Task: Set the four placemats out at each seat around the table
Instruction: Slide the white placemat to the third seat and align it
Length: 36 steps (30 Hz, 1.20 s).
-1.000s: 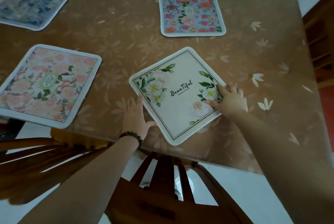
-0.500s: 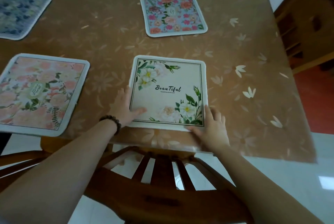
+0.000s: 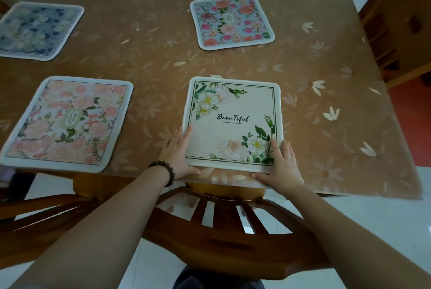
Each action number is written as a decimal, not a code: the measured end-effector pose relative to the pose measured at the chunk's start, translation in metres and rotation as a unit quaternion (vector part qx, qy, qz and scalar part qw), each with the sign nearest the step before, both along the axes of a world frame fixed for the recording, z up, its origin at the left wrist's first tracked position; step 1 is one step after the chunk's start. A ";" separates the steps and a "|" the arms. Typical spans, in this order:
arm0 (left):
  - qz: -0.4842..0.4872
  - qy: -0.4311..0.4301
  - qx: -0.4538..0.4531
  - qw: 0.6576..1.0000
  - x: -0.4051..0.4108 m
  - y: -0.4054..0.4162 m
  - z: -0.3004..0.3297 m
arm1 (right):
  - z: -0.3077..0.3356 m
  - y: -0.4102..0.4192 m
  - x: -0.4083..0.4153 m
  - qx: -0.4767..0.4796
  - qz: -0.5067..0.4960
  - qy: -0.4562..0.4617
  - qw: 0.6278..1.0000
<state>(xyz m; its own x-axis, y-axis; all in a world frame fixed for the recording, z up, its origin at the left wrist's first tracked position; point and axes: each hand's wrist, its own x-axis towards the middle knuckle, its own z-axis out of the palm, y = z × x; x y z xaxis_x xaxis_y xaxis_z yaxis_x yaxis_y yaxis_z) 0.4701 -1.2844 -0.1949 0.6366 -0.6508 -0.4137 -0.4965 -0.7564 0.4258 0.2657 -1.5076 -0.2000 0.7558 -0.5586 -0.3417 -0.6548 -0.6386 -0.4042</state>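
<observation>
A cream placemat printed "Beautiful" with white flowers lies flat and square to the table's near edge. My left hand, with a bead bracelet at the wrist, rests flat against its lower left corner. Against the lower right corner my right hand lies flat, thumb along the mat's near edge. A pink floral placemat lies at the near left. At the far side sit a light-blue floral placemat and, far left, a dark-blue floral placemat.
The table has a brown flower-patterned cover. A wooden chair back stands between me and the table edge. Another wooden chair is at the near left. Wooden furniture stands beyond the table's right side.
The cream placemat has been turned from a diagonal angle to square with the table edge and slid nearer. Both hands moved down to its near corners.
</observation>
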 end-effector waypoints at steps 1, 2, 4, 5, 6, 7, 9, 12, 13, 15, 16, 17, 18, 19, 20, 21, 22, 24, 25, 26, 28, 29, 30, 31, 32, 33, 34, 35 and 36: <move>-0.006 0.000 0.007 1.000 -0.003 0.000 0.000 | 0.001 0.001 -0.004 0.003 -0.002 0.006 1.000; -0.014 -0.001 0.014 1.000 -0.006 0.000 0.001 | 0.002 0.002 -0.008 0.004 -0.002 0.014 1.000; -0.025 0.001 0.026 0.999 -0.012 0.001 0.002 | 0.005 0.004 -0.014 -0.001 0.008 0.035 0.999; -0.025 0.003 0.030 0.999 -0.015 0.000 0.002 | 0.007 0.006 -0.017 -0.004 0.015 0.043 0.999; -0.022 0.006 0.033 0.999 -0.018 0.000 0.003 | 0.008 0.008 -0.019 -0.007 0.020 0.051 0.998; -0.016 0.009 0.036 0.999 -0.022 0.000 0.003 | 0.009 0.009 -0.021 -0.010 0.023 0.058 0.998; -0.005 0.006 0.042 0.999 -0.029 -0.001 0.004 | 0.010 0.010 -0.024 -0.018 0.022 0.064 0.998; 0.010 -0.022 0.036 0.999 -0.037 0.000 0.002 | 0.010 0.012 -0.027 -0.038 0.021 0.061 0.997; 0.015 -0.027 0.033 0.999 -0.039 0.001 0.002 | 0.009 0.012 -0.027 -0.042 0.019 0.056 0.997; 0.021 -0.032 0.032 0.999 -0.040 0.001 0.001 | 0.008 0.011 -0.028 -0.044 0.016 0.049 0.998; 0.021 -0.035 0.032 0.999 -0.040 0.001 0.001 | 0.007 0.011 -0.028 -0.042 0.012 0.047 0.998; 0.023 -0.037 0.031 0.999 -0.041 0.001 0.000 | 0.007 0.011 -0.028 -0.039 0.008 0.044 0.998; 0.025 -0.039 0.030 0.999 -0.041 0.001 0.000 | 0.006 0.011 -0.029 -0.036 0.004 0.042 0.998; 0.026 -0.041 0.029 0.998 -0.042 0.001 0.000 | 0.006 0.011 -0.029 -0.035 0.001 0.040 0.999; 0.026 -0.045 0.031 0.998 -0.043 0.001 -0.001 | 0.005 0.012 -0.029 -0.034 -0.002 0.038 0.999; 0.026 -0.051 0.035 0.998 -0.044 0.001 0.000 | 0.005 0.012 -0.030 -0.034 -0.005 0.037 0.999; 0.025 -0.055 0.038 0.997 -0.045 0.001 0.000 | 0.005 0.012 -0.031 -0.035 -0.005 0.035 0.999; 0.023 -0.061 0.043 0.997 -0.045 0.002 0.002 | 0.005 0.011 -0.031 -0.038 0.000 0.035 0.999; 0.020 -0.061 0.045 0.997 -0.045 0.002 0.004 | 0.005 0.010 -0.031 -0.040 0.005 0.038 0.998; 0.014 -0.060 0.051 0.997 -0.044 0.002 0.005 | 0.006 0.009 -0.031 -0.040 0.009 0.044 0.998; 0.004 -0.055 0.062 0.997 -0.043 0.002 0.008 | 0.009 0.007 -0.030 -0.036 0.016 0.056 0.998; 0.003 -0.049 0.063 0.997 -0.043 0.003 0.010 | 0.011 0.006 -0.030 -0.033 0.018 0.061 0.997; 0.004 -0.045 0.063 0.997 -0.043 0.003 0.011 | 0.013 0.005 -0.030 -0.032 0.019 0.066 0.997; 0.006 -0.046 0.061 0.997 -0.043 0.002 0.014 | 0.015 0.004 -0.030 -0.034 0.019 0.069 0.997; 0.008 -0.053 0.059 0.997 -0.043 0.001 0.016 | 0.018 0.003 -0.030 -0.040 0.019 0.071 0.997; 0.011 -0.062 0.056 0.996 -0.043 0.000 0.019 | 0.021 0.002 -0.029 -0.047 0.019 0.071 0.996; 0.013 -0.071 0.054 0.996 -0.044 -0.002 0.022 | 0.025 0.001 -0.029 -0.054 0.018 0.070 0.996; 0.015 -0.080 0.053 0.995 -0.044 -0.005 0.026 | 0.029 -0.001 -0.028 -0.061 0.017 0.066 0.996; 0.017 -0.090 0.053 0.994 -0.044 -0.007 0.030 | 0.035 -0.003 -0.026 -0.067 0.015 0.059 0.996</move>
<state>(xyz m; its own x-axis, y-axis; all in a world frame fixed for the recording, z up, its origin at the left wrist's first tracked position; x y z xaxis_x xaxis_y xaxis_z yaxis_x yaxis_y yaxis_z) 0.4257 -1.2919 -0.1649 0.7271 -0.5865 -0.3570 -0.5309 -0.8099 0.2494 0.2392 -1.5102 -0.1649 0.7322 -0.5825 -0.3529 -0.6720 -0.7022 -0.2352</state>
